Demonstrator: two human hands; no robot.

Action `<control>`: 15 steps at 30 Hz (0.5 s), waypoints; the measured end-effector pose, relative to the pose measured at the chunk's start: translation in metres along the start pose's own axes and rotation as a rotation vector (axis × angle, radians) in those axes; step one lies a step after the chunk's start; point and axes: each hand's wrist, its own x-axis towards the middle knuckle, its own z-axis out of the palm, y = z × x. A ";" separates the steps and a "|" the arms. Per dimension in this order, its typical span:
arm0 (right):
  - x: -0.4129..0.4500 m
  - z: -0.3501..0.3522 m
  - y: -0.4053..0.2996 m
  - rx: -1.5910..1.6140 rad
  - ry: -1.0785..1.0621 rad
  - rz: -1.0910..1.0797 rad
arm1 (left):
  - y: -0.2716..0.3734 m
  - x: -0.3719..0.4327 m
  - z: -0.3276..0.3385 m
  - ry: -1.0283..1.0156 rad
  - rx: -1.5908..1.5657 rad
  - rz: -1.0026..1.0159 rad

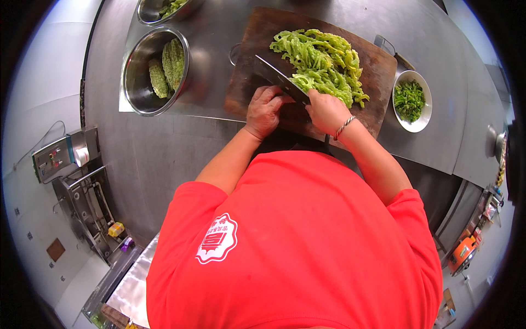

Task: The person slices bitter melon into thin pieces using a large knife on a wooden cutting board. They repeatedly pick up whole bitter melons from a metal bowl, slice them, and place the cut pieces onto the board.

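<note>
A dark wooden cutting board [374, 61] lies on the steel worktop. Sliced bitter melon [328, 61] is heaped across its middle and far part. My right hand [326, 109], with a twisted bracelet at the wrist, grips a cleaver [279, 78] whose blade slants up to the left, beside the near side of the slices. My left hand [265, 109] is at the board's near left, fingers bent by the blade; whether it holds a piece under them is hidden. To the left, a steel bowl [133, 96] contains several bitter melon pieces [173, 63].
Right of the board stands a white bowl [428, 111] of chopped green vegetables [409, 100]. A wooden-handled tool [404, 61] lies behind it. Another steel bowl [187, 12] with green pieces stands at the far left. The worktop's near edge runs below the board.
</note>
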 end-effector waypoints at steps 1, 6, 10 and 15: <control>0.005 0.001 0.000 0.030 0.043 -0.015 | 0.000 0.000 -0.001 -0.013 -0.002 -0.002; -0.009 -0.021 -0.011 0.003 -0.007 -0.042 | -0.004 -0.004 0.002 0.034 0.026 -0.034; -0.018 -0.017 -0.005 -0.022 -0.051 -0.025 | 0.002 -0.001 -0.003 0.026 0.056 -0.014; 0.008 -0.001 -0.005 0.018 0.017 -0.016 | 0.001 0.002 -0.001 0.027 -0.002 -0.006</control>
